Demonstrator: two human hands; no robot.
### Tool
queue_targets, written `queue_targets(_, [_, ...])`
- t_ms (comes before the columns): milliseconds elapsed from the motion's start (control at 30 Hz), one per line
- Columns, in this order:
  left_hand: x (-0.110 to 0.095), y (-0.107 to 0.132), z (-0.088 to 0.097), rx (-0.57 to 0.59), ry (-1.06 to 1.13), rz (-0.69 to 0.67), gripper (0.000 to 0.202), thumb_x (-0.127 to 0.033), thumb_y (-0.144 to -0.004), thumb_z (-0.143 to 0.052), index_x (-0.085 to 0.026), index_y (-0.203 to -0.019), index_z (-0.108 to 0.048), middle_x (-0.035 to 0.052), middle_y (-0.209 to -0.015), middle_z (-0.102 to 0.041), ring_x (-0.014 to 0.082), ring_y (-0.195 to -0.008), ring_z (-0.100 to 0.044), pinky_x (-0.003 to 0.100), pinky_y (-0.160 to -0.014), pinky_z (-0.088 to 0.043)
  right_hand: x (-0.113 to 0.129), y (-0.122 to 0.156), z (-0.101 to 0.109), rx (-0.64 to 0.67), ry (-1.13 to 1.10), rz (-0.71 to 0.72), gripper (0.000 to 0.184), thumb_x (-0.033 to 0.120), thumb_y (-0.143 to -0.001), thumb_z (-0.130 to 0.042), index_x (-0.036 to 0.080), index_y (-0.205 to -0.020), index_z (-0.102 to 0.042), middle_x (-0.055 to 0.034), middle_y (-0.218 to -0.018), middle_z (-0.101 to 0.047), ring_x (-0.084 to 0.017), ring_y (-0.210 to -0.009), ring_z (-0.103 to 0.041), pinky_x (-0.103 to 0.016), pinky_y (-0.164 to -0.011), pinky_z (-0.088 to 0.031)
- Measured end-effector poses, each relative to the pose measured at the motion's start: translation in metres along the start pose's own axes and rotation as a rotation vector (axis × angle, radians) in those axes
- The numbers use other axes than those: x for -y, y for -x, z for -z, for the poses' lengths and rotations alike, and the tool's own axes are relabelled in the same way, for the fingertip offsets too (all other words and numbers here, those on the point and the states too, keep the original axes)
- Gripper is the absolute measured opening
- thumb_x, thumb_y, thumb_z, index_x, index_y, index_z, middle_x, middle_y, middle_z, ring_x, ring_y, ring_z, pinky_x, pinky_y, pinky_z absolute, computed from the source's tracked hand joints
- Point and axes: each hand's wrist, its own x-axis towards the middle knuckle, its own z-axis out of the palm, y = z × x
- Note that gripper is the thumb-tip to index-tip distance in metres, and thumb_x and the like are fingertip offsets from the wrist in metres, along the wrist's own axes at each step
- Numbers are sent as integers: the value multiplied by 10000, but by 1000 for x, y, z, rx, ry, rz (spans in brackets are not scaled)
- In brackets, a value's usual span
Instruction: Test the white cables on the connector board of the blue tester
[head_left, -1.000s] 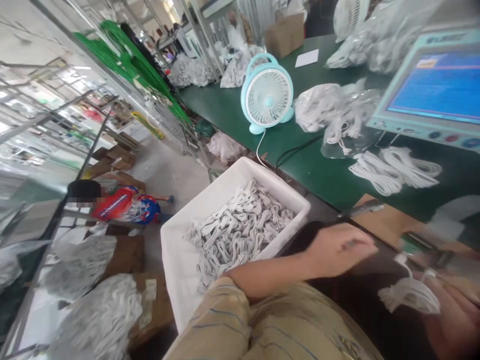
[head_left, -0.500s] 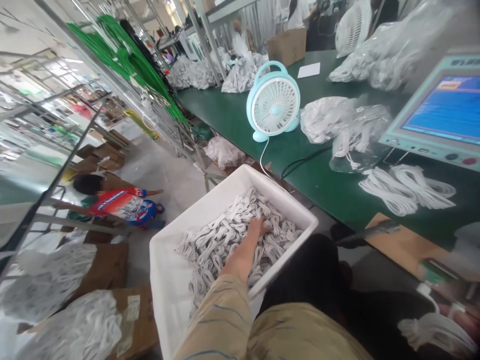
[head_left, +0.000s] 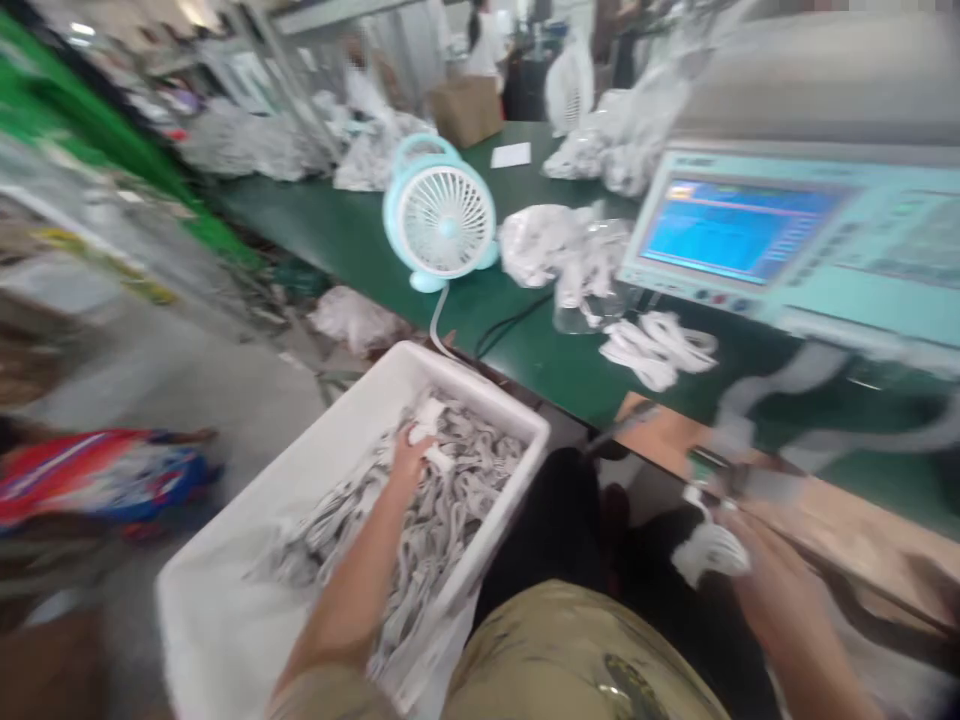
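My left hand (head_left: pixel 412 455) reaches into a white plastic bin (head_left: pixel 225 530), its fingers closed round a white coiled cable (head_left: pixel 431 430). Beneath it lies a heap of bundled grey-white cables (head_left: pixel 450 510). At the right, beside the bench edge, my right hand (head_left: pixel 754 540) is closed on another white cable bundle (head_left: pixel 709 552), whose coil hangs down over my lap. That bundle's upper end is close to a small dark fixture (head_left: pixel 709 460); blur hides whether they touch.
A tester with a blue screen (head_left: pixel 739 230) stands on the green bench (head_left: pixel 360 250). Two cable bundles (head_left: pixel 656 348) lie before it. Nearby are a light-blue fan (head_left: pixel 442 220) and bagged cables (head_left: pixel 555 245). A person in a red and blue shirt (head_left: pixel 97 475) is at the left.
The view has swung right, bringing more of the tester and my right arm into sight. My left hand, earlier sunk among the cables, now shows above the heap with a white coil.
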Motion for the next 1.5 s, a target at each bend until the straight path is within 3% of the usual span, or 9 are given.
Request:
queue_targets(167, [-50, 41, -22, 412, 360, 49, 368, -261, -622, -653, -290, -973, -545, -81, -730, -657, 191, -736, -604, 298, -621, -473, 6, 4, -2, -56, -489, -285, 271, 461, -697, -684, 195, -750, -663, -25, -684, -617, -179, -601, -554, -272, -530, -418])
queue_targets(367, [-94, 124, -138, 1091, 368, 218, 526, -145, -520, -724, -188, -1017, -556, 37, -734, -668, 190, -588, -620, 311, -554, -492, 7, 6, -5, -44, -613, -263, 284, 442, -689, -705, 169, -733, -642, 11, -624, -588, -130, -540, -489, -222, -504, -364])
queue_targets(467, [-97, 138, -190, 1219, 397, 236, 518, -170, -501, -734, -135, -993, -573, 45, -741, -634, 209, -652, -629, 279, -515, -491, 7, 6, -8, -50, -662, -255, 247, 404, -678, -715, 174, -732, -643, 10, -623, -605, -141, -555, -510, -228, -528, -382])
queue_targets(567, [-95, 145, -214, 1209, 400, 217, 465, -183, -515, -729, -120, -957, -598, 37, -742, -615, 181, -635, -613, 267, -511, -497, 9, 8, -12, -79, -691, -250, 241, 401, -689, -699, 173, -753, -655, 4, -601, -610, -147, -533, -517, -237, -517, -390])
queue_targets(833, [-88, 174, -205, 998, 473, 256, 426, -170, -528, -714, -115, -930, -584, 9, -680, -589, 138, -553, -570, 251, -462, -492, 16, 11, -14, -59, -753, -256, 220, 398, -719, -650, 187, -766, -612, 8, -599, -589, -147, -496, -506, -233, -464, -387])
queue_targets(1100, [-80, 180, -197, 1083, 378, 364, 411, -179, -549, -701, -117, -939, -586, 15, -660, -584, 104, -470, -526, 235, -430, -469, 28, 42, -11, 8, -520, -325, 293, 514, -750, -575, 225, -710, -609, -3, -595, -588, -188, -539, -516, -275, -501, -430])
queue_targets(1200, [-78, 186, -200, 1239, 259, 390, 445, -161, -550, -693, -127, -981, -591, 31, -694, -595, 119, -509, -544, 234, -446, -467, 12, 63, 21, -10, -340, -333, 309, 531, -736, -553, 239, -648, -607, -13, -618, -599, -232, -610, -546, -312, -545, -449])
queue_targets(1367, [-79, 193, -212, 1349, 74, 258, 436, -165, -614, -639, -141, -1047, -590, 33, -743, -592, 83, -495, -507, 198, -455, -427, -57, 97, 112, -41, 185, -358, 295, 516, -677, -570, 246, -559, -583, -22, -561, -544, -238, -563, -533, -339, -540, -429])
queue_targets(1500, [-78, 201, -222, 1389, -104, 35, 395, -125, -610, -619, -163, -1003, -628, 25, -835, -555, 76, -560, -499, 178, -479, -419, -61, 108, 130, -137, 320, -313, 335, 513, -705, -591, 232, -876, -653, -85, -899, -608, -273, -756, -579, -377, -667, -450])
